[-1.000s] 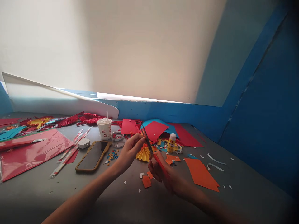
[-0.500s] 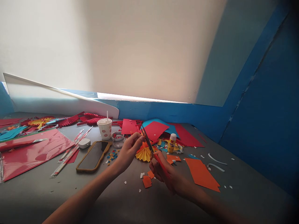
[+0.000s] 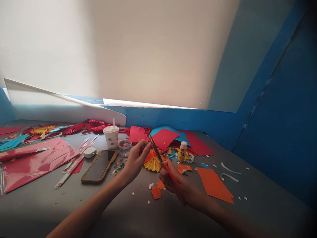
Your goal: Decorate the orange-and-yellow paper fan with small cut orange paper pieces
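Observation:
My right hand [image 3: 172, 177] is closed around the red handles of a pair of scissors [image 3: 156, 151], whose blades point up and away from me. The blades look slightly parted near their tips. Beside them, my left hand [image 3: 137, 158] pinches thumb and forefinger together at the blades; whatever is between those fingertips is too small to make out. Behind the scissors lies a yellow pleated paper fan [image 3: 152, 162], partly covered by my hands. Small orange paper pieces [image 3: 156, 192] and white snippets rest on the grey table below my hands.
A glue stick [image 3: 182, 151] stands right of the fan, near an orange sheet [image 3: 215, 185]. Left are a phone [image 3: 99, 167], a white case [image 3: 89, 152], a paper cup with straw [image 3: 111, 137], and a tape roll [image 3: 125, 150]. Red sheets [image 3: 39, 162] lie farther left.
Almost nothing differs. The scissors' tips have shifted very slightly left, while both hands keep nearly the same place and grip.

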Tool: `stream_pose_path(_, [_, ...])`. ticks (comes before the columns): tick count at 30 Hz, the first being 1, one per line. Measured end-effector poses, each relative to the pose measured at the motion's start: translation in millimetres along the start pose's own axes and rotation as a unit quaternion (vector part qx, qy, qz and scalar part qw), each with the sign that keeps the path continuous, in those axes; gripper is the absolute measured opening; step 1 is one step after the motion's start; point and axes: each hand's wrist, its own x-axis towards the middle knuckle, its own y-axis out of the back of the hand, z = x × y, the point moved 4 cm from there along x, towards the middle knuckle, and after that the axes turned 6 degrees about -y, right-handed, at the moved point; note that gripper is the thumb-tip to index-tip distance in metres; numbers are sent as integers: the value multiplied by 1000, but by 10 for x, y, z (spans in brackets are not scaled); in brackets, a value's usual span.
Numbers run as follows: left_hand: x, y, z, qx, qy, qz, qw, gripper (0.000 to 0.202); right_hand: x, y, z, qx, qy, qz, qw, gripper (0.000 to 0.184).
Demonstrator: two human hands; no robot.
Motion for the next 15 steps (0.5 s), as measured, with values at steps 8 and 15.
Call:
stream_pose_path(8, [6, 7, -37, 15, -10, 15, 1000, 27, 16, 11, 22, 39, -13, -25, 999, 35])
stream_pose_path(15, [19, 28, -22, 19, -10, 10, 1000, 23, 13, 23, -21, -6, -1, -9, 1000, 35])
